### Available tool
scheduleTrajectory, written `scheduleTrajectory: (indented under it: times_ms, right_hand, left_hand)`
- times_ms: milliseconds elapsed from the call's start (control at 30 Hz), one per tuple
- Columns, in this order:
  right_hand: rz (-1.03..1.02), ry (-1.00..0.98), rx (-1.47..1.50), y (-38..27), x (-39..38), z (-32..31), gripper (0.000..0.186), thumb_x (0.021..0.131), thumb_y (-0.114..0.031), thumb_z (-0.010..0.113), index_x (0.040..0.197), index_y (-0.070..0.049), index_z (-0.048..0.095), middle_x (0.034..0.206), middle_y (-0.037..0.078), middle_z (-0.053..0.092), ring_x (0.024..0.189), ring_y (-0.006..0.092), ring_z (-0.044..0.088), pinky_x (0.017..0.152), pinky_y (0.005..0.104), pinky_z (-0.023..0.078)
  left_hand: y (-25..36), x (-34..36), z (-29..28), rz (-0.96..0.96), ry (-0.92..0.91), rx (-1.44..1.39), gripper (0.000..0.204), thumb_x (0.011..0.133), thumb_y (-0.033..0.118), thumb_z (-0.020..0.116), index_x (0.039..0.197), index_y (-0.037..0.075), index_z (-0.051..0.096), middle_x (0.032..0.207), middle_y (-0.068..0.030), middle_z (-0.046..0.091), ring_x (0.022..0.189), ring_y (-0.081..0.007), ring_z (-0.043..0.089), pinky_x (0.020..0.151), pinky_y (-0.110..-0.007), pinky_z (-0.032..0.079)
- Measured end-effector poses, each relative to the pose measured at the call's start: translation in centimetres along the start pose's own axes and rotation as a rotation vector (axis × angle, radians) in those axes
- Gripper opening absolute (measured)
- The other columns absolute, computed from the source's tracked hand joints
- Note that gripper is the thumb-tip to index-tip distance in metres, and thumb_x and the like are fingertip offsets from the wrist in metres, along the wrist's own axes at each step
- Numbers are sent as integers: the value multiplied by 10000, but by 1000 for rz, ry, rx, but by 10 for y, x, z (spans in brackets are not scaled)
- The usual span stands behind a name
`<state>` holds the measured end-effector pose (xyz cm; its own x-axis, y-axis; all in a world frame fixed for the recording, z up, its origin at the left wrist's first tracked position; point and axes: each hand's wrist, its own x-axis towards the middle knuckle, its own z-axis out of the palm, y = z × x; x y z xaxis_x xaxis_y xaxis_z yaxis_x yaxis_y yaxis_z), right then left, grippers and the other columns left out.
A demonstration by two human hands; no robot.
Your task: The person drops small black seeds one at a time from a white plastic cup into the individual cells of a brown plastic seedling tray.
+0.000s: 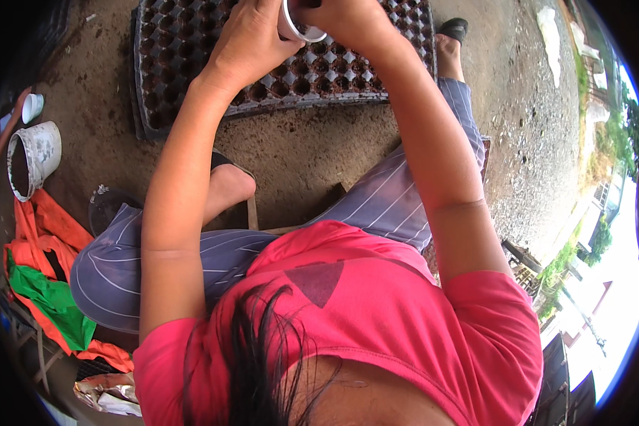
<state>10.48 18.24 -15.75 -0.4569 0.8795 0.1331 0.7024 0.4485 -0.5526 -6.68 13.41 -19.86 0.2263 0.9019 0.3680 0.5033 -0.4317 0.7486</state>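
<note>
At the top edge, my left hand [252, 46] is wrapped round a small white cup [314, 34], which is tilted with its mouth toward the right. My right hand [351, 25] reaches to the cup's mouth with its fingers bunched together. Their tips are hidden in or behind the cup, so what they hold cannot be made out. Both hands are over a dark seedling tray [181, 82] with many round cells, several of them holding brown soil. Another tray edge shows beneath it. The far part of the tray runs out of the picture.
To the left, a stained white bucket [46, 153] lies tipped beside a small white container [32, 108]. Orange cloth [46, 227] and green cloth [50, 295] are heaped below it. My legs straddle the near side of the tray; a sandalled foot [451, 35] is at its right.
</note>
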Motion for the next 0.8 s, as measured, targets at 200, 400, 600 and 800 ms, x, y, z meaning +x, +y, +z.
scheduleTrajectory:
  times_ms: [200,400,600,800]
  right_hand:
    - [371,-22,70,53,-47,13,137,792,-178,819,903,-99,808,861,74,784,811,189,755,784,325,590]
    - [429,-101,34,61,-60,33,160,853,-167,804,994,-93,807,770,57,773,733,112,750,718,273,590]
    - [409,-89,28,66,-45,30,201,793,-191,813,983,-127,802,780,78,761,750,221,744,756,357,590]
    - [417,-152,0,36,-16,4,162,812,-120,717,937,-68,806,781,151,758,658,253,743,681,385,592]
  left_hand:
    - [-33,2,-11,38,124,109,944,682,89,900,1478,18,398,1403,-253,542,1332,-425,521,1116,-470,443]
    - [-35,3,-26,8,161,180,964,675,89,906,1484,2,390,1425,-268,528,1336,-430,520,1124,-476,436]
    - [-29,4,-26,-11,152,192,970,669,89,910,1484,1,390,1419,-267,531,1342,-431,512,1123,-477,434]
    - [-26,1,-21,10,134,156,945,674,86,903,1471,5,401,1402,-256,539,1320,-436,520,1120,-477,435]
